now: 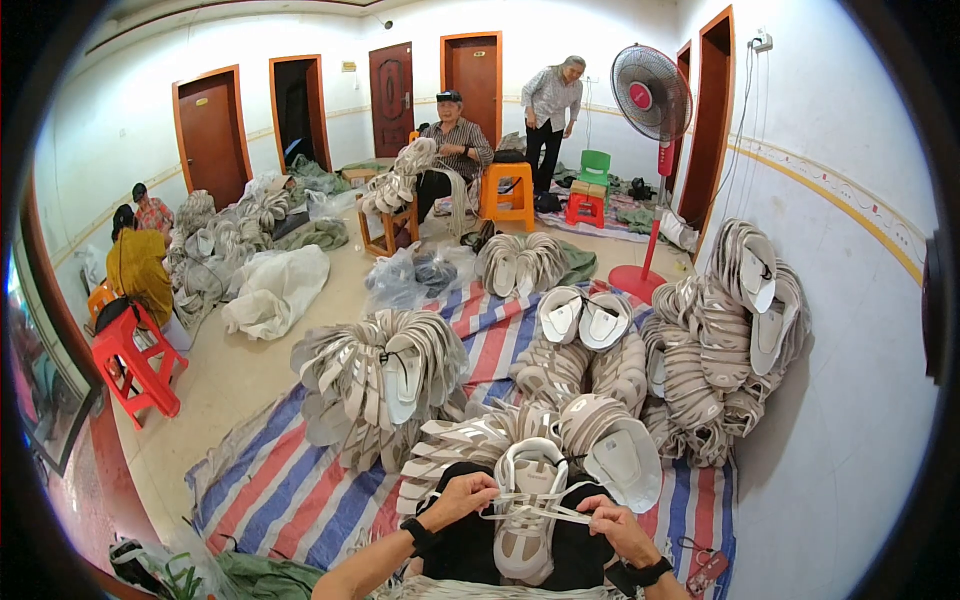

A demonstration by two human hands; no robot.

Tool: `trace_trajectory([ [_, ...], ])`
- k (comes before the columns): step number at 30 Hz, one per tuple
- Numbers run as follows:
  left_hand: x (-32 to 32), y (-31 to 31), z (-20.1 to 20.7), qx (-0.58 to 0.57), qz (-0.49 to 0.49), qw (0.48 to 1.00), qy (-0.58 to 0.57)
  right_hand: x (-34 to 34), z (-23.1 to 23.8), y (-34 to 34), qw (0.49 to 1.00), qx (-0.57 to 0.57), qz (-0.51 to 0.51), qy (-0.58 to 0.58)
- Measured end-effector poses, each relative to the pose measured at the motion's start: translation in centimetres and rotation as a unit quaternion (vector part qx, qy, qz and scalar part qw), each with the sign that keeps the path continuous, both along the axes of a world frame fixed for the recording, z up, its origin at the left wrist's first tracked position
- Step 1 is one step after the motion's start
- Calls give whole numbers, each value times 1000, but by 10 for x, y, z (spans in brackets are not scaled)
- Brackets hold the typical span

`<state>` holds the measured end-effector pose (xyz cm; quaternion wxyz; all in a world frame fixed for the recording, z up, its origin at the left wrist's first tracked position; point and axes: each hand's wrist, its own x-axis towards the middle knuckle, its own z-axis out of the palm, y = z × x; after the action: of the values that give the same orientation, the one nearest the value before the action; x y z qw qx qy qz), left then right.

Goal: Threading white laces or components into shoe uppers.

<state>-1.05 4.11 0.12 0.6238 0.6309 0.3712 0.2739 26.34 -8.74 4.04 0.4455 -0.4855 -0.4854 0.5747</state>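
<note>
A beige and white shoe upper (524, 545) rests on my black-clad lap, its toe toward me. Pale shoelaces (540, 507) run across its eyelets and stretch out to both sides. On the left, my left hand (468, 497) is closed, pinching one lace between thumb and fingers. My right hand (622, 530) pinches the lace on the other side, closed as well. Bundles of matching uppers (622, 462) lie just beyond the one on my lap. More pale laces (480, 590) hang along the lower edge.
Stacked shoe uppers (385, 375) stand on a striped sheet (270, 490); another heap (715, 350) leans by the right wall. A red standing fan (650, 150) is beyond. One person (455, 150) sits handling laces, another (552, 100) stands behind. A red stool (135, 355) is left.
</note>
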Motion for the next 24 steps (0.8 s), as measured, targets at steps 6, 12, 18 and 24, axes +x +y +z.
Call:
trace_trajectory([
  [6,-1,-2,6,-58,25,998,-32,-2,-5,-3,999,0,-35,-2],
  [12,-16,-7,9,-156,35,976,-147,-13,-2,-14,998,0,-56,-22],
  [18,-51,13,33,-111,164,959,-201,-19,-20,11,992,32,-41,-116],
  [24,-108,37,30,-111,224,926,-282,-28,-38,41,981,112,18,-159],
])
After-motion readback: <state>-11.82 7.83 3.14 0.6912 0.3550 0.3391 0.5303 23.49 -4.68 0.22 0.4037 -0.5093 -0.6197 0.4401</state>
